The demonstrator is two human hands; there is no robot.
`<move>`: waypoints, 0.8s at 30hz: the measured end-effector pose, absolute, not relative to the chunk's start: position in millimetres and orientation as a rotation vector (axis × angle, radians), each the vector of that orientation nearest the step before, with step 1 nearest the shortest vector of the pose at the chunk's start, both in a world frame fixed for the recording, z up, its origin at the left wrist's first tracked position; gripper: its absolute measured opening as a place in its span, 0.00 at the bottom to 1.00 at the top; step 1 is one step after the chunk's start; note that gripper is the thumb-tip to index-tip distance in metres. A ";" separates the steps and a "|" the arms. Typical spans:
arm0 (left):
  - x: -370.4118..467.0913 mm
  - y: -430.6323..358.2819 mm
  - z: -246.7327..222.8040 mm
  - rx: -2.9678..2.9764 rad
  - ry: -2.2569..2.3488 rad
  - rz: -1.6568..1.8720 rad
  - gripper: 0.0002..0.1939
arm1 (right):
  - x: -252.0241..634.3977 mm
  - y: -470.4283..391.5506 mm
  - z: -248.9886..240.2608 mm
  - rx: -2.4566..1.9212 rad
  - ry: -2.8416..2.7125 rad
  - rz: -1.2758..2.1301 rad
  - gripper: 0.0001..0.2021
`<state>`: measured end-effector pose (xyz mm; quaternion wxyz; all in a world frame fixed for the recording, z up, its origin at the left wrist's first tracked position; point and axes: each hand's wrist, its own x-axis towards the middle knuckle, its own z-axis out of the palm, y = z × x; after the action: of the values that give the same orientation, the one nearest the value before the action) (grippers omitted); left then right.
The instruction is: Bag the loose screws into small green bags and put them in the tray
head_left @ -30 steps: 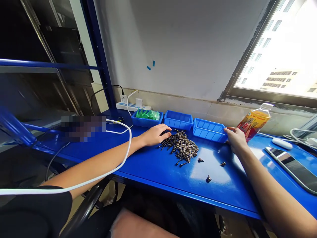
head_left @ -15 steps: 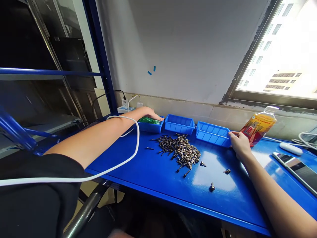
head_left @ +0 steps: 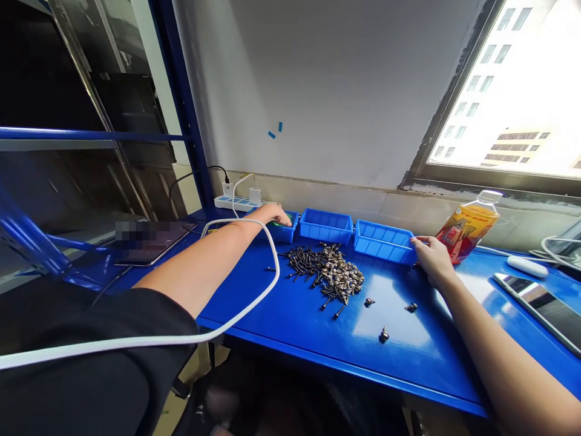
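My left hand (head_left: pixel 278 215) reaches into the left blue bin (head_left: pixel 287 235), its fingers bent down over green material (head_left: pixel 289 217) that mostly hides under the hand. Whether those fingers grip it I cannot see. At the right blue bin (head_left: pixel 384 247), my right hand (head_left: pixel 433 257) is closed on the end wall, thumb at the rim. A middle blue bin (head_left: pixel 325 231) stands between them. In front of the bins lies a pile of dark screws (head_left: pixel 303 261) mixed with silvery fasteners (head_left: pixel 342 277). Several single pieces lie apart, one fastener (head_left: pixel 384 334) nearest the table edge.
A bottle with a yellow and red label (head_left: pixel 469 227) stands just behind my right hand. A phone (head_left: pixel 540 309) and a white mouse-like object (head_left: pixel 526 266) lie at the right. A white cable (head_left: pixel 254 309) loops over my left arm. Behind it sits a power strip (head_left: pixel 227 203).
My left forearm has swung right and its fingers have bent down into the left bin, covering more of the green material. A tablet-like device has come into view at left. My right hand keeps its hold.
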<state>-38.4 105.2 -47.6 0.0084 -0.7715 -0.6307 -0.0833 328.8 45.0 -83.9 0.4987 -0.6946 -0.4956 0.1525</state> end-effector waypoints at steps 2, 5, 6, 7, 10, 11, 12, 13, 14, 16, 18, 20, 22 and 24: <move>-33.3 104.7 -48.6 -2.321 -2.116 -0.157 0.36 | 328.4 44.1 -83.4 -1.685 -1.209 0.364 0.06; -30.0 102.8 -46.6 -2.246 -2.231 -0.081 0.35 | 329.4 45.1 -85.9 -1.662 -1.209 0.357 0.08; -29.8 101.7 -45.7 -2.239 -2.239 -0.081 0.33 | 329.9 45.8 -87.1 -1.653 -1.205 0.358 0.08; -30.0 100.4 -45.0 -2.237 -2.236 -0.091 0.31 | 330.2 46.5 -88.0 -1.645 -1.201 0.362 0.08; -32.0 94.0 -44.6 -2.236 -2.178 -0.180 0.29 | 329.2 46.1 -87.8 -1.633 -1.186 0.384 0.07; -33.4 91.2 -44.9 -2.233 -2.149 -0.227 0.30 | 328.2 44.9 -86.5 -1.635 -1.180 0.397 0.06; -35.3 88.1 -45.0 -2.226 -2.120 -0.279 0.31 | 326.7 43.2 -84.7 -1.642 -1.176 0.409 0.05; -38.0 84.9 -44.9 -2.214 -2.096 -0.330 0.31 | 325.1 41.2 -82.5 -1.652 -1.171 0.420 0.04; -41.2 81.7 -44.1 -2.198 -2.076 -0.376 0.32 | 323.3 39.0 -80.2 -1.664 -1.169 0.431 0.04; -48.3 75.4 -40.0 -2.159 -2.053 -0.486 0.31 | 319.9 35.2 -76.1 -1.678 -1.163 0.449 0.03; -52.9 68.3 -32.0 -2.109 -2.022 -0.718 0.29 | 317.4 32.7 -73.6 -1.675 -1.145 0.469 0.03; -50.3 58.3 -21.6 -2.017 -1.983 -0.967 0.27 | 316.1 32.0 -73.1 -1.667 -1.129 0.483 0.03; -38.2 44.1 -12.8 -2.008 -1.898 -1.013 0.27 | 316.0 32.4 -74.3 -1.655 -1.124 0.480 0.03; -19.0 26.6 -10.1 -2.132 -1.756 -0.873 0.26 | 316.5 32.9 -75.8 -1.649 -1.127 0.465 0.03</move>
<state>-19.0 26.6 -10.1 0.1220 -0.7305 -0.6017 -0.2991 316.5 32.9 -75.8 0.5189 -0.6874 -0.4698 0.1938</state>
